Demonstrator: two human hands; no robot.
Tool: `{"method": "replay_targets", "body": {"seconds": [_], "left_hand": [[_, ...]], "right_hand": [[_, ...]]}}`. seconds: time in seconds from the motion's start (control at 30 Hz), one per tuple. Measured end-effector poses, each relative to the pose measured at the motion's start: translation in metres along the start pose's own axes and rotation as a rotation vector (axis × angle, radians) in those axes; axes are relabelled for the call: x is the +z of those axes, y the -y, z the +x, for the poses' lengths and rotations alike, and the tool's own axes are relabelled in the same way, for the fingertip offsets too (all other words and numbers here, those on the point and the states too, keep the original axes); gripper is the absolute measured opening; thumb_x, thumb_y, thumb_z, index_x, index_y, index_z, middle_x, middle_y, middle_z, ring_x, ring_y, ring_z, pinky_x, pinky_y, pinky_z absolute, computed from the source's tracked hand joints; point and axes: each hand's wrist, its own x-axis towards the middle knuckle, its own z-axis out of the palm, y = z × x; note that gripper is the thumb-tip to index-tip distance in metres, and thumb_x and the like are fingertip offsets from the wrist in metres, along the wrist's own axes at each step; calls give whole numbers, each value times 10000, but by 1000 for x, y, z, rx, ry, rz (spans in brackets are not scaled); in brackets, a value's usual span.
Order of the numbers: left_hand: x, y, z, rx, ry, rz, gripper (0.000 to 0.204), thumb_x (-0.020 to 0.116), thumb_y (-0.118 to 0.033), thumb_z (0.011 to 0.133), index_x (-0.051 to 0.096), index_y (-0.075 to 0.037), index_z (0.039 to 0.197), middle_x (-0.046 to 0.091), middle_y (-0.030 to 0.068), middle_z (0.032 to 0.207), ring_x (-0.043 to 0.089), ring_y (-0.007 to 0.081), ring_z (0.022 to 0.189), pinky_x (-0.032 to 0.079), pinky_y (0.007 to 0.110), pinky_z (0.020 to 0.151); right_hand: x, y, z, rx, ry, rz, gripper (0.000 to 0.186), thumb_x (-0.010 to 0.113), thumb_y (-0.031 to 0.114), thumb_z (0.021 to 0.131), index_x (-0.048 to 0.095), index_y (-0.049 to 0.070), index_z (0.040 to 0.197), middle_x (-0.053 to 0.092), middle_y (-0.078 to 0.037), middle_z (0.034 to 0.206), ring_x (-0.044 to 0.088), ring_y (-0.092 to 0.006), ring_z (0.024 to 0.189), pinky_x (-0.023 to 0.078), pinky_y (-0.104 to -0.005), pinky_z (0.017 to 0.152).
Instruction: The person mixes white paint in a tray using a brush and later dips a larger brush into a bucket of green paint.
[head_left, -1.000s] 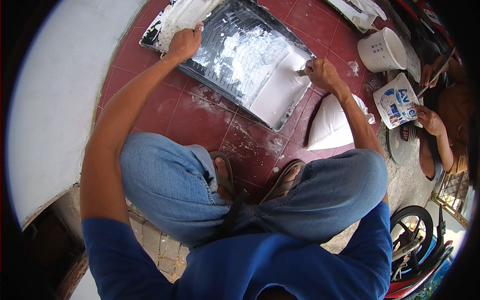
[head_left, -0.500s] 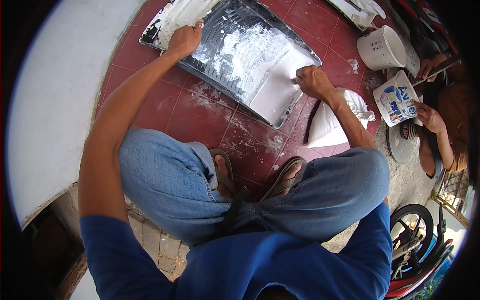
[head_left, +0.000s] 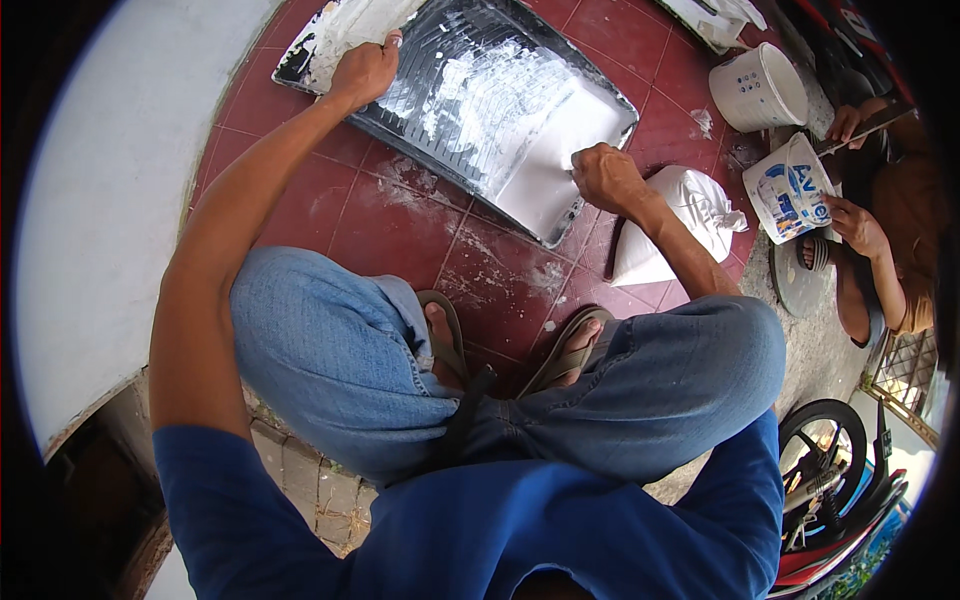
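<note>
A black ribbed paint tray (head_left: pixel 420 95) lies on the red tiles before me, its ribs smeared with white paint. Pale white paint (head_left: pixel 545 185) pools in the end nearer my right side. My left hand (head_left: pixel 362 76) is closed round the tray's left edge, thumb on top. Over the pool, my right hand (head_left: pixel 610 178) is closed in a fist. A small whitish tip shows at its fingers against the paint; the rest of whatever it holds is hidden. Beside my right forearm sits a tied white sack (head_left: pixel 660 235).
A paint-crusted white container (head_left: pixel 345 35) adjoins the tray's far left. At right stand a white bucket (head_left: pixel 757 88) and a printed bucket (head_left: pixel 787 190), held by another person's hand (head_left: pixel 855 225). A pale wall (head_left: pixel 120 200) rises left; a motorcycle (head_left: pixel 825 500) stands lower right.
My right hand has slid a little left and nearer through the paint pool. My left hand keeps its hold on the tray edge. The whole view has shifted slightly.
</note>
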Motion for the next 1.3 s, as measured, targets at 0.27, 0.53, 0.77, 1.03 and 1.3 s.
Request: {"method": "replay_targets", "body": {"seconds": [0.27,0.53,0.77,1.03,1.3], "left_hand": [[-2,-4,-2,-1,10,-2,691,225,-464,902,619,87,766,579,308,834,546,459,865,407,460,830],[0,0,1,12,-10,-3,695,224,-471,899,623,86,783,580,309,843,548,458,873,410,459,831],[-1,-1,2,-16,32,-8,697,225,-476,897,621,88,798,579,313,847,547,459,877,409,463,834],[-5,-5,-1,-18,34,-9,702,222,-477,897,620,93,802,577,317,847,546,461,879,408,462,834],[-6,-4,-2,-18,23,-1,699,220,-473,898,619,93,805,577,318,838,548,463,868,412,463,828]], "right_hand": [[4,13,-11,-17,59,6,159,496,131,745,572,13,671,576,-228,658,585,-365,678,473,-439,640],[15,18,-16,-37,63,12,163,491,139,757,576,24,677,580,-208,657,580,-361,652,470,-441,621],[9,24,-16,-55,-19,60,162,515,151,746,559,24,656,577,-196,646,574,-365,640,467,-443,619],[18,22,-22,-100,-29,42,141,536,146,739,549,12,695,572,-183,649,566,-346,647,464,-445,617],[13,30,-19,-4,92,79,196,514,179,773,568,6,699,592,-202,710,581,-369,707,470,-442,656]]}}
